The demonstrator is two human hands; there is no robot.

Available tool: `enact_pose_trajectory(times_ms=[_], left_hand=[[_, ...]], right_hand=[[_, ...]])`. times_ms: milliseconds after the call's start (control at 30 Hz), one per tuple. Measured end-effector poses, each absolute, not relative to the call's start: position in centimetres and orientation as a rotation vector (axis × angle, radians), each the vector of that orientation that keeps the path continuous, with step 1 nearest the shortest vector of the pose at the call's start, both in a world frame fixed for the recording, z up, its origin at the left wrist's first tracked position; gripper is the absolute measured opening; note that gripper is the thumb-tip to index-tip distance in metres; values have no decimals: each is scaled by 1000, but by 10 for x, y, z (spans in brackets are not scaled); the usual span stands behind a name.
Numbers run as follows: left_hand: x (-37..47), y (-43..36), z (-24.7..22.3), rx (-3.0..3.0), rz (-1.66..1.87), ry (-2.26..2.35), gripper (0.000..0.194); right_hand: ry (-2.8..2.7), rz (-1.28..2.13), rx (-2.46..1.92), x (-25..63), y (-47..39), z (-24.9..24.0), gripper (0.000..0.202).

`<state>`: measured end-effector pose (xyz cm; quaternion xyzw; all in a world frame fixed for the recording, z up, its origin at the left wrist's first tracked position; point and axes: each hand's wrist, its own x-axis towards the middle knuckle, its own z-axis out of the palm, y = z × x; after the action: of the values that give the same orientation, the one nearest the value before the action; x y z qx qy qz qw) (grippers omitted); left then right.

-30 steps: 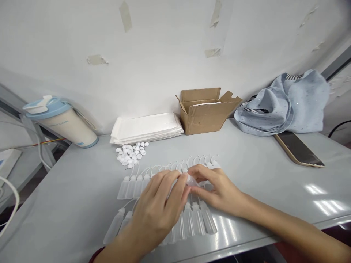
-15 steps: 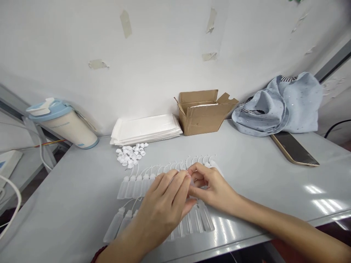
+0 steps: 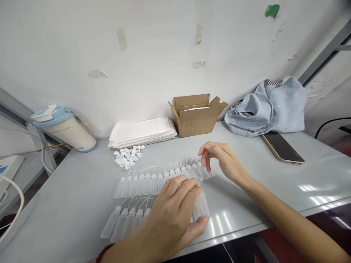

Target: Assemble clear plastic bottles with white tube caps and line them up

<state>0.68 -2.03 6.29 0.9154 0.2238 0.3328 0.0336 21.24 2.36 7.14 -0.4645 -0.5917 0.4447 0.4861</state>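
My left hand (image 3: 175, 212) arches over the right part of the front row of small translucent squeeze bottles (image 3: 113, 223), its thumb apart from the bent fingers. Part of that row shows between thumb and fingers; the palm side is hidden. Near the right end of the back row of bottles (image 3: 137, 186), my right hand (image 3: 221, 159) hovers with loosely curled fingers and nothing visible held. Its fingertips are close to the thin curved white tubes on the bottle necks. The bottles lie flat, side by side, with their necks toward the wall.
Small white caps (image 3: 127, 157) lie heaped before a stack of white sheets or envelopes (image 3: 142, 129). An open cardboard box (image 3: 196, 122) stands beside the stack. A tumbler (image 3: 65, 128) is at left; a blue cloth bag (image 3: 268, 109) and phone (image 3: 283, 148) are at right.
My hands were together over the bottles and have separated. The right hand has moved up and right to the back row's end; the left has come down over the front row, its thumb spreading away.
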Motion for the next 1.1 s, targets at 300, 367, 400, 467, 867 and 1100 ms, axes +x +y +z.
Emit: enact_pose_trajectory(times_ms=[300,367,400,467,867,1100], left_hand=[[-8,8,82,2744,1228,806,41],[-11,16,85,2678,1197,817,40],[-11,18,84,2654,1179,809,40],[-10,22,80,2637,1155,769,39],[-95,91,79,2440,600,1540,31],[-120,106,54,2357,262,1822,26]], right_hand=[[-1495,1344,-929,197,8,71,23],[-1473,1531,-799,189,5,69,24],[-1434,1633,-726,186,4,68,25],[-1318,1783,-612,180,3,64,24],[-1312,1358,-1107,184,17,51,32],[-1773,597,-1222,188,19,31,27]])
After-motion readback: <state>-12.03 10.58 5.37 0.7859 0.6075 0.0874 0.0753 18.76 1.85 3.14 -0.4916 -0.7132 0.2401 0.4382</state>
